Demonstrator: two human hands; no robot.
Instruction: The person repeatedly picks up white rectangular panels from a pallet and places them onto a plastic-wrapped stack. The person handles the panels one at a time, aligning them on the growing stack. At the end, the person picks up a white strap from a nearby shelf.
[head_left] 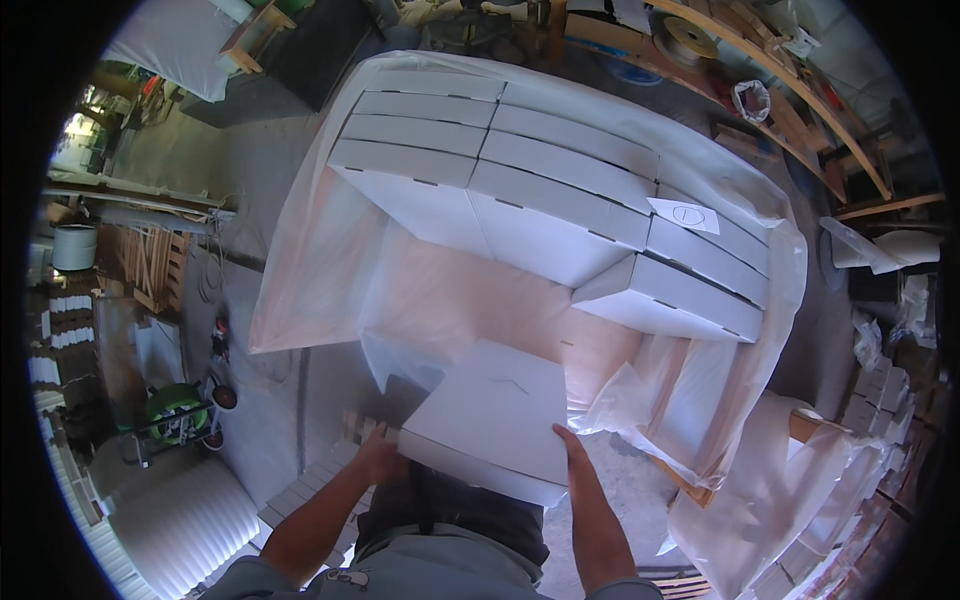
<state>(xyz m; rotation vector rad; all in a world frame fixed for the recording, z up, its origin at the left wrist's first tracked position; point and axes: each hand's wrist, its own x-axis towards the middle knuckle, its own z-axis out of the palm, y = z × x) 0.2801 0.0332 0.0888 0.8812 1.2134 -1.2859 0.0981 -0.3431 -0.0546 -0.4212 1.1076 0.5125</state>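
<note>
**A packing floor in a workshop or warehouse**

Rows of identical white cartons are stacked on a pallet lined with clear plastic sheeting. Around it lie bare concrete floor, timber offcuts, curved wooden beams, a tape roll and more cartons at the right edge.

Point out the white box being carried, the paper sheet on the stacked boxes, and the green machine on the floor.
white box [495, 415]: head view, middle of its top face.
paper sheet [684, 214]: head view, centre of the sheet.
green machine [176, 410]: head view, its green body.
</note>
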